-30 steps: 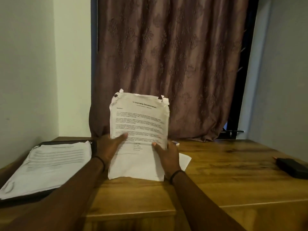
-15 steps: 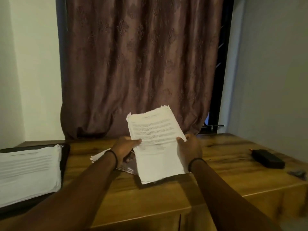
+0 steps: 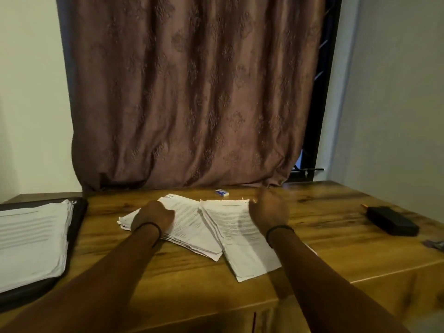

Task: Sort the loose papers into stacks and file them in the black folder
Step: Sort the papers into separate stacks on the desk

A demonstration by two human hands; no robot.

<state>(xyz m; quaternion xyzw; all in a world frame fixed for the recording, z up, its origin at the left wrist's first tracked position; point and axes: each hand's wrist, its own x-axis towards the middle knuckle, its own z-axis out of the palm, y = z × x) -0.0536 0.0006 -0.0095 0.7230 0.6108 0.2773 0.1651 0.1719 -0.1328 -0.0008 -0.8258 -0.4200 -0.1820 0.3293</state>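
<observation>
Two piles of printed papers lie side by side in the middle of the wooden table: a fanned left pile and a squarer right stack that overlaps its edge. My left hand rests on the left pile, its fingers bent away from the camera and hidden. My right hand is blurred beside the right stack's upper right edge, with the stack lying flat and nothing seen in its fingers. At the far left the black folder lies open with a thick stack of sheets on it.
A small white and blue eraser lies near the curtain behind the papers. A flat black case sits at the right, with a small dark item near the table's right edge. Walls close in left and right.
The stack that both hands held upright now lies flat on the table beside the fanned pile. My left hand has moved onto that pile, and my right hand has left the stack.
</observation>
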